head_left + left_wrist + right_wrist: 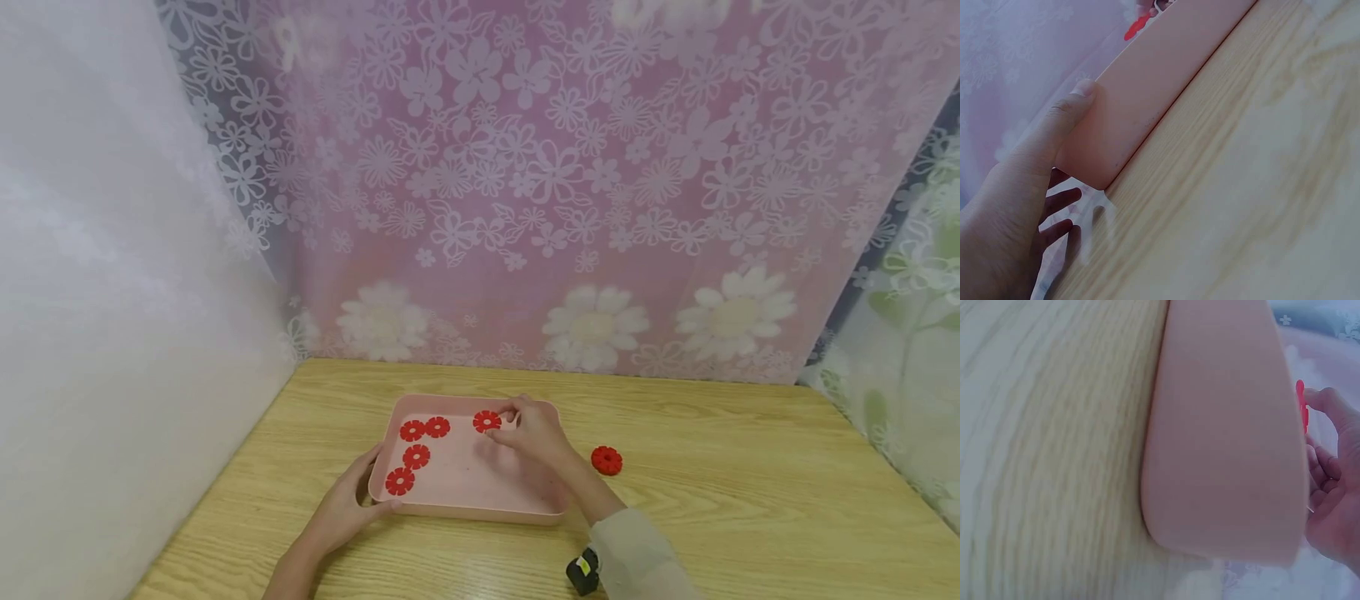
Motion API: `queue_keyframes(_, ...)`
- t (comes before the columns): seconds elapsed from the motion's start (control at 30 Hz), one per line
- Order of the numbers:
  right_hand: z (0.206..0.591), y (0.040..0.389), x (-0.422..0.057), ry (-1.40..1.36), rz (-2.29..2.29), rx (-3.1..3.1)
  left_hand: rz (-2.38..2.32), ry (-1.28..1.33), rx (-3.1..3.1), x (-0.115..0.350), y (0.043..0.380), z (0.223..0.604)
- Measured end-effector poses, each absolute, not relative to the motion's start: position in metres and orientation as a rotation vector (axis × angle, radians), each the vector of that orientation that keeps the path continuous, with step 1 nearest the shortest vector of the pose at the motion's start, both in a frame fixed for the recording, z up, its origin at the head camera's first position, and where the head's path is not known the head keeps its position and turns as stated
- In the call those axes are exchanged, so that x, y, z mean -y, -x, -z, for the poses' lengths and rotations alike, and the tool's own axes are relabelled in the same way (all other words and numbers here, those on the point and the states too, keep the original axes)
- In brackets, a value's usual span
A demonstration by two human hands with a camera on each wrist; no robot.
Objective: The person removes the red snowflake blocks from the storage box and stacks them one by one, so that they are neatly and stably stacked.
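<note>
A shallow pink tray (pixel 480 510) lies on the table, with several red notched building discs in its left part. Two of them, one disc (pixel 412 430) and its neighbour (pixel 438 427), touch at the back left. Below sit another disc (pixel 416 456) and a disc (pixel 400 481) near the front left corner. My right hand (pixel 534 431) is over the tray, pinching a red disc (pixel 487 422) between thumb and fingers; the right wrist view shows this disc (pixel 1302 406) edge-on beyond the tray wall. My left hand (pixel 347 504) holds the tray's front left corner, thumb (pixel 1079 97) at the rim.
Right of the tray, a red disc pile (pixel 607 460) rests on the wooden table (pixel 750 500). A black device (pixel 583 572) sits by the right sleeve. Floral cloth (pixel 555 183) hangs behind the table, and a white sheet (pixel 127 275) on the left.
</note>
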State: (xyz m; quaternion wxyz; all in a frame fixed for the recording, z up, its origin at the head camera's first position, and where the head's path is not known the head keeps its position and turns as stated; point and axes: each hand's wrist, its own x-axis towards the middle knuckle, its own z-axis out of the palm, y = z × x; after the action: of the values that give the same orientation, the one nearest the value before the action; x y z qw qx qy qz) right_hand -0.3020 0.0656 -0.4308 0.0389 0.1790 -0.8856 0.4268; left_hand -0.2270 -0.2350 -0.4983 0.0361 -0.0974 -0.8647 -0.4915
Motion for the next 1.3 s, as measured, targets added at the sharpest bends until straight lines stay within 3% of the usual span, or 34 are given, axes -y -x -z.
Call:
queue_keyframes(0.6,0.412,0.281,-0.11,-0.472,-1.262,2.73,1.445,0.294,2.679,0.236,0.228,0.499)
queue_keyframes(1.3,0.421,0.27,-0.183,-0.397,-1.143,2.672,1.495,0.291,2.673,0.236,0.227,0.498)
